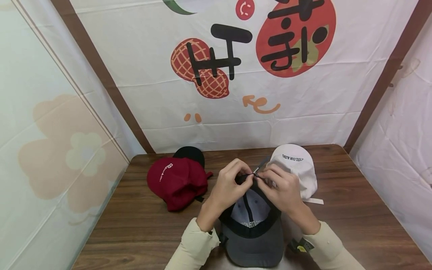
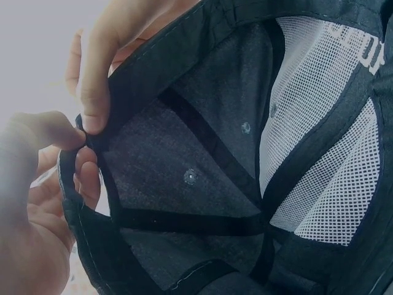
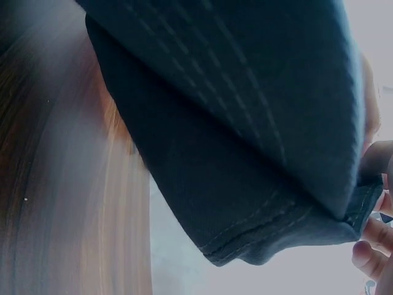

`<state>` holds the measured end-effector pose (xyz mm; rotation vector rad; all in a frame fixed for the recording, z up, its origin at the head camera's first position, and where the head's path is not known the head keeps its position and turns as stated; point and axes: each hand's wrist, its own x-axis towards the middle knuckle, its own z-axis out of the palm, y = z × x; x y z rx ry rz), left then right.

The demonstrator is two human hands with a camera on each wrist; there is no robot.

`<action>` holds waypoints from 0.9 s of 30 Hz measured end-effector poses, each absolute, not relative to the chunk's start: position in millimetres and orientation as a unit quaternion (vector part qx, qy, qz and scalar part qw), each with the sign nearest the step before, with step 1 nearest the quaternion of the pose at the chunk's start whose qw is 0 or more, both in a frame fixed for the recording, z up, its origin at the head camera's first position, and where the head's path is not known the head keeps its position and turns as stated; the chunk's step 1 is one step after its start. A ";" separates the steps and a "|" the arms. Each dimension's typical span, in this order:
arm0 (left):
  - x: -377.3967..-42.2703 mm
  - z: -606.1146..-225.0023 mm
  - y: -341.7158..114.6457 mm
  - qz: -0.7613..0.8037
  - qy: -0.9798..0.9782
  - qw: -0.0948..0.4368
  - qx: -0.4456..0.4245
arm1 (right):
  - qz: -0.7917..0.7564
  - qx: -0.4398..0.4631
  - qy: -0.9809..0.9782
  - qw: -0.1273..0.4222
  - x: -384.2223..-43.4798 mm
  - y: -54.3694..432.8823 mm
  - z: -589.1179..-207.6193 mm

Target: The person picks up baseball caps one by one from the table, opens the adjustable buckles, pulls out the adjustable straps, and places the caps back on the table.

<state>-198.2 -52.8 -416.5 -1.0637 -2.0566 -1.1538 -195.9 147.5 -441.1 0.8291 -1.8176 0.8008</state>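
Note:
A dark grey baseball cap (image 1: 254, 247) is tipped with its inside facing me and its brim nearest. White mesh (image 2: 313, 80) backs the front panel, where lettering shows reversed. At the cap's far edge, my left hand (image 1: 229, 185) pinches the back strap (image 1: 254, 174) between thumb and fingers. Close beside it my right hand (image 1: 283, 187) pinches the same strap, its fingertips almost meeting the left ones. A loose grey strap end (image 1: 261, 163) sticks up past the fingers. Dark stitched cloth of the cap fills much of the right wrist view, hiding most of the fingers there.
On the left of the brown wooden table (image 1: 354, 228) lies a dark red cap (image 1: 179, 180) with a black brim. A white cap (image 1: 298, 168) lies just beyond my right hand, its white strap (image 1: 314, 201) trailing. A printed cloth wall (image 1: 158, 112) rises behind the table.

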 end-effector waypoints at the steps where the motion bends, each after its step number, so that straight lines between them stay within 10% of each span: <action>1: -198.0 -416.6 -53.2 -0.430 -0.765 0.273 -0.395 | 0.328 0.339 -0.743 0.475 -195.8 147.2 -441.3; 27: -196.2 -421.0 -60.5 -0.444 -0.763 0.277 -0.380 | 0.344 0.333 -0.739 0.473 -193.3 144.4 -445.1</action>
